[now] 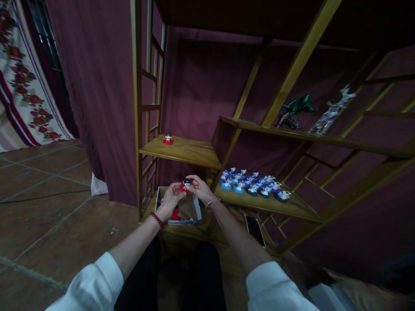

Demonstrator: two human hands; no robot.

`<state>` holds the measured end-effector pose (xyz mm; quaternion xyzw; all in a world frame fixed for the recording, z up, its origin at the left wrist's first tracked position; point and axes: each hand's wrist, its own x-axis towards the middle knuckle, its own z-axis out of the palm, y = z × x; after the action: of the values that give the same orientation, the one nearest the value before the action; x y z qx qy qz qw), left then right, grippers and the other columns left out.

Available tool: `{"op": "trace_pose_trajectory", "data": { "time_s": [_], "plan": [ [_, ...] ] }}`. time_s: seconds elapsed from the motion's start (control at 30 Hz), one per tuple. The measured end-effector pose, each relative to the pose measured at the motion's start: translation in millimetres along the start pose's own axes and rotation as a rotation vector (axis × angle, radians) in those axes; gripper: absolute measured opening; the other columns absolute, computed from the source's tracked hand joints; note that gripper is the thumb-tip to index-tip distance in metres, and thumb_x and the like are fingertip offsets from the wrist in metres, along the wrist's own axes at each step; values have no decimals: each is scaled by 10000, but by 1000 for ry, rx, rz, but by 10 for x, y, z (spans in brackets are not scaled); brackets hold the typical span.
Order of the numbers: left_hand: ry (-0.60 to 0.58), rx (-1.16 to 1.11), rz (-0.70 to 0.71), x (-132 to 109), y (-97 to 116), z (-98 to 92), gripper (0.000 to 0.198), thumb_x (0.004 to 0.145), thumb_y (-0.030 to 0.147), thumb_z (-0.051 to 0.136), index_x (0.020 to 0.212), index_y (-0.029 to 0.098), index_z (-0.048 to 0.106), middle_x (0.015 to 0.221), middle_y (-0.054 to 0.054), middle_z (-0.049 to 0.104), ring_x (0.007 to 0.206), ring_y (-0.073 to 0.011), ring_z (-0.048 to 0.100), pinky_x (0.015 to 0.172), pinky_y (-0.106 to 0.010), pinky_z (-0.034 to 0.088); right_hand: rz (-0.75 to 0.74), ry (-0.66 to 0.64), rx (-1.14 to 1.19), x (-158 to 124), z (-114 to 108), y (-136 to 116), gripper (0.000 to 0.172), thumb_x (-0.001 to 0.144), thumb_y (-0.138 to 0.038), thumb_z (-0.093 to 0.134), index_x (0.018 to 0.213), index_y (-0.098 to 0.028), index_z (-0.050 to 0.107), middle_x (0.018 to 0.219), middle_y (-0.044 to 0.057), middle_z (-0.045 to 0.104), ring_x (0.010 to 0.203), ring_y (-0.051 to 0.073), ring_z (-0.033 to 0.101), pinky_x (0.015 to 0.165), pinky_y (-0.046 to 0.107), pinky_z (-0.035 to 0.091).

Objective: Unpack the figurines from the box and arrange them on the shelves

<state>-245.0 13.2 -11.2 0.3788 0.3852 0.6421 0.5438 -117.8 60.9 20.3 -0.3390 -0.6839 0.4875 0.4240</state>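
A small figurine with a black top and a red base is held between my two hands, above an open box. My left hand grips it at the red base. The fingers of my right hand pinch its upper part. Red pieces lie inside the box, partly hidden by my left hand and wrist. On the small wooden shelf just above stands a similar figurine, upright on a red round base.
Several blue-and-white figurines stand in rows on the lower right shelf. A phone or tablet lies below it. Higher up are a green ornament and a clear glass-like ornament. A slim wooden post rises at the left.
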Motion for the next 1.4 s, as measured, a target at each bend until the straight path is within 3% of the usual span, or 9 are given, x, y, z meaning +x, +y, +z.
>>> {"op": "trace_pose_trajectory", "data": {
  "time_s": [0.4,0.63,0.9,1.2,1.4],
  "plan": [
    [-62,-59,35,69,-91,-53,413,562,137,679,942,161,519,906,-34,596,794,-108,559,798,-293,421,-37,-50,40,-5,-12,30,345,639,-235,613,965,-222,501,912,21,632,851,144,584,829,335,423],
    [-37,-52,16,47,-106,-34,442,536,145,697,949,161,543,908,-46,608,802,-118,558,778,-282,424,-23,-49,44,-7,-26,66,340,641,-239,619,961,-221,507,909,17,630,859,143,583,840,337,419],
    [-36,-87,-31,34,-39,-20,421,533,171,711,924,145,556,851,-49,623,765,-119,557,742,-269,422,34,-63,61,-35,-46,4,421,677,-300,593,1082,-227,508,907,20,638,860,150,587,848,341,415],
    [-47,-121,-43,-41,67,-2,430,513,188,729,906,134,563,821,-40,623,739,-113,558,728,-262,421,17,38,84,-46,17,-25,447,622,-328,640,1045,-210,555,867,21,656,821,156,596,844,360,419],
    [-57,-134,-63,-87,145,20,465,502,204,740,925,127,562,829,-54,629,750,-122,568,730,-265,422,34,51,60,-111,34,-180,521,602,-358,654,1086,-205,536,778,-8,647,780,148,595,826,357,426]
  ]
}}
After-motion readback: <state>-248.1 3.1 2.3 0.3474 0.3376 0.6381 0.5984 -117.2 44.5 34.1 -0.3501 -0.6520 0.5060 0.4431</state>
